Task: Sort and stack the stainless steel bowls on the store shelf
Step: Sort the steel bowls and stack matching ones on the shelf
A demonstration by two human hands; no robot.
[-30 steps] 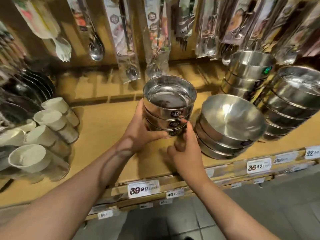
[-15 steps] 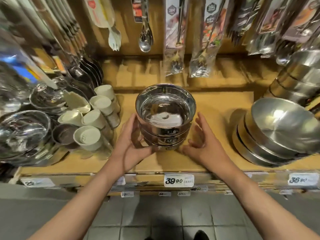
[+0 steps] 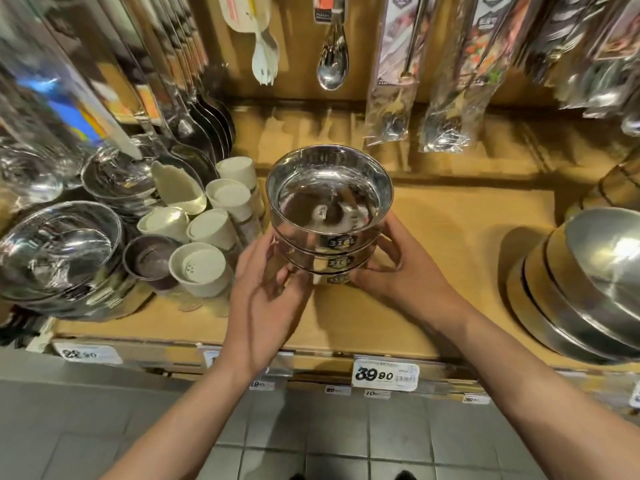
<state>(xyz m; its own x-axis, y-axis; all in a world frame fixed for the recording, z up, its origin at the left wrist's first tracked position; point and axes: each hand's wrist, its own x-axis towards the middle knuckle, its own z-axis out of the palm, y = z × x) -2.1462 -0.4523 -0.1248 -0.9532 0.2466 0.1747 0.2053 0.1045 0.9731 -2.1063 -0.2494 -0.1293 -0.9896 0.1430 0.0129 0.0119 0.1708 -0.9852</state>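
Our left hand and right hand, fingers curled, clamp the nested bowl stack on the shelf.

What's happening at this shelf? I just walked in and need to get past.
A person is tidying steel bowls. Both hands, left hand and right hand, cup a bowl stack of three nested bowls at the middle of the shelf. White cups stand to its left and a tilted stack of wider bowls lies to its right.
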